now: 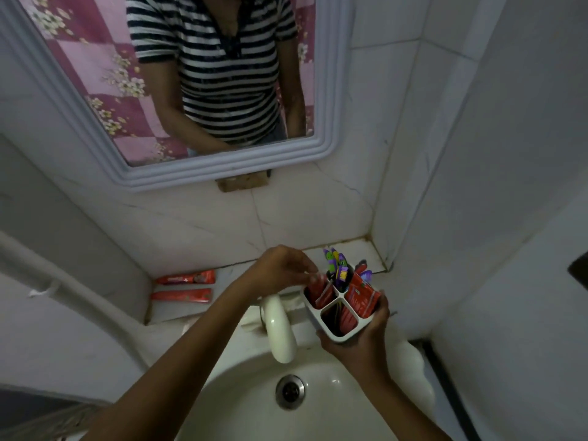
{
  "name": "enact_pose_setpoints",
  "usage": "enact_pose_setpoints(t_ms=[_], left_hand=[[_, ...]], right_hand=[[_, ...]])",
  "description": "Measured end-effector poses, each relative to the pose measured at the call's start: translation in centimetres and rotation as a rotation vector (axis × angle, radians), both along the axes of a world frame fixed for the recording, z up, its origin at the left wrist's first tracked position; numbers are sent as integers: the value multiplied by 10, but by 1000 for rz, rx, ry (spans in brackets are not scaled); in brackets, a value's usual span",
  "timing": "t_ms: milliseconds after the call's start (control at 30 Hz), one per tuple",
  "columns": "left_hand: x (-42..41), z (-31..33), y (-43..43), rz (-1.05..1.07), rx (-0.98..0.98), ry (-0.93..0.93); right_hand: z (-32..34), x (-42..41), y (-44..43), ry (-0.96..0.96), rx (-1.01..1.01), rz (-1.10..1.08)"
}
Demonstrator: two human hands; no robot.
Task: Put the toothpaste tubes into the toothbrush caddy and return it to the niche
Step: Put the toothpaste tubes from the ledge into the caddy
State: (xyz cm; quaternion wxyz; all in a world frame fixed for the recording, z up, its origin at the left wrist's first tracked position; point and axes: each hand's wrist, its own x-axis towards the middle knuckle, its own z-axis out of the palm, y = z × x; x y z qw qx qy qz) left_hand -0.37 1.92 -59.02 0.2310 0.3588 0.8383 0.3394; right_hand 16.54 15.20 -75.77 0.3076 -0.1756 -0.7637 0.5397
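**Toothpaste tubes: two still on the ledge, caddy held over the sink**

Toothpaste tubes are your concern now, and they are split between two places. Your right hand (359,332) grips the white toothbrush caddy (342,308) from below and the side, holding it above the sink (241,393), just right of the faucet (280,326). Red tubes already stand in three of its compartments, and toothbrushes (338,265) fill the far one. Your left hand (283,267) is pinched at the top of the tube in the left compartment (319,291), fingertips closed on or just at its end; whether they truly clamp it I cannot tell.

Seat that tube fully before you let go: press it straight down until it rests against the compartment wall, so it will not tip out when the caddy moves. Keep the caddy level in your right hand while you push, since it hangs over the basin and anything dropped goes toward the drain (290,391).

Two more red tubes (186,286) lie flat, side by side, on the tiled niche ledge (286,224) to your left, well apart from the caddy. Take them one at a time, cap end down, into whichever compartment has room. Only then set the caddy back in the niche.
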Motion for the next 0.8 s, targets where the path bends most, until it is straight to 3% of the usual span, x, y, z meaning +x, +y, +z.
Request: enact_pose_setpoints(t_ms=[100, 167, 267, 367, 500, 567, 633, 800], left_hand=[[-12, 4, -13, 70, 45, -18], [-25, -2, -38, 209, 27, 65], [-35, -33, -89, 322, -305, 277], [-24, -75, -127, 271, -750, 278], [-5, -111, -145, 272, -940, 286], [-4, -114, -145, 263, -936, 341], [-10, -103, -141, 290, -815, 326], [-21, -26, -100, 373, -169, 26]], right_hand=[[-2, 1, 2, -11, 23, 16], [-4, 2, 3, -37, 21, 26], [-8, 2, 5, -102, -4, 21], [-11, 2, 6, -125, -1, 23], [-10, 3, 5, -122, 16, 24], [-10, 3, 5, -128, 7, 23], [-11, 3, 5, -128, -1, 26], [-8, 3, 4, -119, 20, 32]])
